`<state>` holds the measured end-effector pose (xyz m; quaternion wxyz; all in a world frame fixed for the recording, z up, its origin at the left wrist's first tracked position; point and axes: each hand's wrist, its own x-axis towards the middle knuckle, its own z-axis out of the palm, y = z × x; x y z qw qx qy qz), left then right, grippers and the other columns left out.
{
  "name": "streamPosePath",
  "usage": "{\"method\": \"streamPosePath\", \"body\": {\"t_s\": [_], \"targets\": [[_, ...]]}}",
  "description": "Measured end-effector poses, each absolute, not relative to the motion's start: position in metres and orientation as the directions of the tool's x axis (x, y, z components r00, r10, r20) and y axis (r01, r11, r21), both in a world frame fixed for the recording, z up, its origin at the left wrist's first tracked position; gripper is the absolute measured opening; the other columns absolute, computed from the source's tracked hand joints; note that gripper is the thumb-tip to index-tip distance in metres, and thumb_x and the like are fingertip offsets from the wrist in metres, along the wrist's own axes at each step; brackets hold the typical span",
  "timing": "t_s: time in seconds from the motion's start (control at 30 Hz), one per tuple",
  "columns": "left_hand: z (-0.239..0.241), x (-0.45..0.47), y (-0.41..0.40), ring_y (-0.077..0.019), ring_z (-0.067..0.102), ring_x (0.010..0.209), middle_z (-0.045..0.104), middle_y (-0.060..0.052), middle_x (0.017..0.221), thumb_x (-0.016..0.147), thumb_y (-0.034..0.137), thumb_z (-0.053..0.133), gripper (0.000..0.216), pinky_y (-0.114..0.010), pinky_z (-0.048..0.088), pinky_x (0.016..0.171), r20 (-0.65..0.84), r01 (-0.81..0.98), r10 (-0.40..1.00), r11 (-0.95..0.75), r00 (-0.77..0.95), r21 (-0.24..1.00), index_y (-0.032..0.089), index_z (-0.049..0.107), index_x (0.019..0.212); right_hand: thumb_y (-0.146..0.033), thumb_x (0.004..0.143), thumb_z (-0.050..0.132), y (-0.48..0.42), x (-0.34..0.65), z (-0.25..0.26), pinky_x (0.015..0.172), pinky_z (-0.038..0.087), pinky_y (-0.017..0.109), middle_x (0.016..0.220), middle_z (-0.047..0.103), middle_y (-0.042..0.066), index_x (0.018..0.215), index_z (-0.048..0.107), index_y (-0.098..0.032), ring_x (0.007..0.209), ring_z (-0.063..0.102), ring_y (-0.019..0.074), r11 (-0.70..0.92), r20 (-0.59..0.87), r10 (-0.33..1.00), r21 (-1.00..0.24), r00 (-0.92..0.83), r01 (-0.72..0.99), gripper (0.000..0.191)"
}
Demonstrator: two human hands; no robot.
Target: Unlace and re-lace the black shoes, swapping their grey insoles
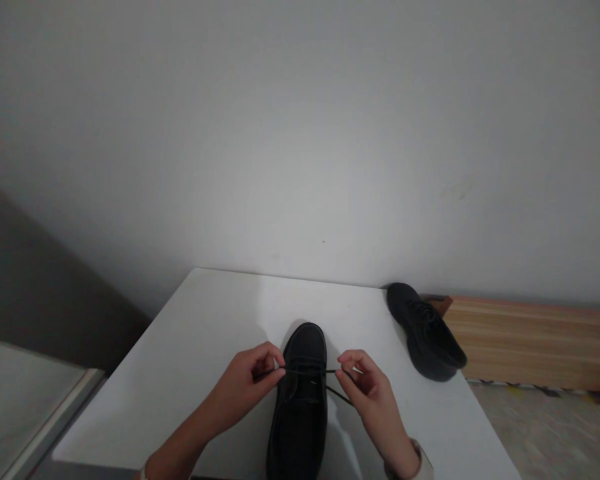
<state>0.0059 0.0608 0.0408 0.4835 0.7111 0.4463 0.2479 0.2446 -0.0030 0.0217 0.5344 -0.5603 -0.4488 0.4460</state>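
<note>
Lace (305, 373): stretched across nearer shoe (299, 437) on table (215, 320) | left hand (244, 379), right hand (373, 392): each pinches lace | care: better pull both sides evenly, shoe kept straight

A plain pale-grey wall (300, 133) rises before me across the top of the frame, faintly scuffed towards the right. A smooth white tabletop (215, 307) spreads over the lower middle. Near its right edge sits a black lace-up shoe (430, 340), toe towards the wall. Past it, at right, I see a long tan wood-grain board (530, 340), with mottled grey flooring (545, 430) in the lower-right corner.
</note>
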Motion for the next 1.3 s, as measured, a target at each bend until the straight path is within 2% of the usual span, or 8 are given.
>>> {"method": "streamPosePath", "body": {"t_s": [0.13, 0.23, 0.3, 0.47, 0.63, 0.73, 1.1, 1.3], "targets": [[0.044, 0.005, 0.059, -0.0128, 0.039, 0.052, 0.039, 0.008, 0.053, 0.085, 0.034, 0.059, 0.016, -0.024, 0.027, 0.055, -0.084, 0.529, 0.883, -0.198, 0.461, 0.825, 0.021, 0.068, 0.083, -0.045, 0.083, 0.072, -0.007, 0.249, 0.026, 0.058, 0.042, 0.025, 0.071, 0.058, 0.0, 0.085, 0.068, -0.02, 0.064, 0.053, 0.0151, 0.004, 0.053, 0.979, -0.971, 0.196, 0.24, 0.025], [0.048, 0.002, 0.059, -0.0139, 0.041, 0.052, 0.046, 0.005, 0.051, 0.082, 0.036, 0.065, 0.021, -0.025, 0.025, 0.057, -0.07, 0.612, 0.899, -0.235, 0.432, 0.755, 0.022, 0.067, 0.066, -0.043, 0.089, 0.065, -0.013, 0.251, 0.031, 0.056, 0.042, 0.026, 0.067, 0.059, 0.001, 0.082, 0.07, -0.02, 0.06, 0.053, 0.0157, 0.045, 0.133, 0.98, -0.877, 0.151, 0.478, 0.025], [0.052, -0.003, 0.059, -0.0138, 0.041, 0.051, 0.048, 0.004, 0.049, 0.081, 0.041, 0.069, 0.034, -0.026, 0.024, 0.057, -0.068, 0.64, 0.888, -0.272, 0.454, 0.718, 0.021, 0.061, 0.054, -0.044, 0.09, 0.062, -0.018, 0.252, 0.035, 0.053, 0.041, 0.026, 0.063, 0.06, 0.001, 0.075, 0.069, -0.02, 0.057, 0.053, 0.0154, 0.045, 0.112, 0.989, -0.847, 0.095, 0.53, 0.03], [0.056, -0.012, 0.06, -0.0146, 0.052, 0.055, 0.058, 0.001, 0.054, 0.095, 0.046, 0.055, 0.048, -0.025, 0.034, 0.06, -0.077, 0.585, 0.777, -0.4, 0.624, 0.705, 0.021, 0.067, 0.056, -0.049, 0.095, 0.052, -0.023, 0.251, 0.039, 0.059, 0.046, 0.026, 0.058, 0.063, 0.001, 0.061, 0.065, -0.019, 0.059, 0.059, 0.0161, -0.02, -0.052, 0.997, -0.887, -0.057, 0.461, 0.047], [0.042, -0.001, 0.066, -0.018, 0.062, 0.07, 0.07, -0.003, 0.076, 0.091, 0.035, 0.059, 0.023, -0.026, 0.045, 0.066, 0.011, 0.55, 0.858, -0.339, 0.513, 0.763, 0.021, 0.075, 0.083, -0.046, 0.088, 0.061, -0.012, 0.249, 0.019, 0.068, 0.052, 0.03, 0.08, 0.074, 0.005, 0.087, 0.073, -0.019, 0.074, 0.067, 0.0209, -0.064, -0.023, 0.994, -0.917, 0.107, 0.393, 0.03], [0.032, 0.011, 0.065, -0.019, 0.066, 0.075, 0.073, -0.006, 0.084, 0.089, 0.029, 0.06, 0.02, -0.028, 0.049, 0.071, 0.027, 0.522, 0.867, -0.323, 0.497, 0.789, 0.021, 0.077, 0.094, -0.042, 0.087, 0.063, -0.007, 0.245, 0.008, 0.066, 0.053, 0.031, 0.083, 0.075, 0.006, 0.093, 0.074, -0.019, 0.075, 0.069, 0.0217, -0.067, -0.019, 0.991, -0.925, 0.132, 0.374, 0.026], [0.012, 0.024, 0.065, -0.0187, 0.067, 0.072, 0.072, -0.004, 0.077, 0.083, 0.024, 0.058, 0.014, -0.028, 0.053, 0.069, 0.03, 0.438, 0.905, -0.233, 0.423, 0.868, 0.019, 0.071, 0.081, -0.037, 0.088, 0.06, -0.003, 0.235, 0.006, 0.063, 0.051, 0.03, 0.078, 0.069, 0.005, 0.082, 0.067, -0.02, 0.073, 0.065, 0.0207, -0.003, 0.063, 0.983, -0.932, 0.17, 0.362, 0.019], [0.01, 0.028, 0.065, -0.0172, 0.06, 0.072, 0.063, -0.002, 0.077, 0.081, 0.02, 0.052, 0.007, -0.028, 0.048, 0.07, 0.07, 0.404, 0.89, -0.273, 0.45, 0.873, 0.02, 0.058, 0.077, -0.032, 0.088, 0.056, 0.0, 0.231, 0.007, 0.065, 0.048, 0.029, 0.077, 0.063, 0.002, 0.082, 0.058, -0.021, 0.071, 0.06, 0.018, 0.025, 0.086, 0.982, -0.943, 0.17, 0.332, 0.013]]}}
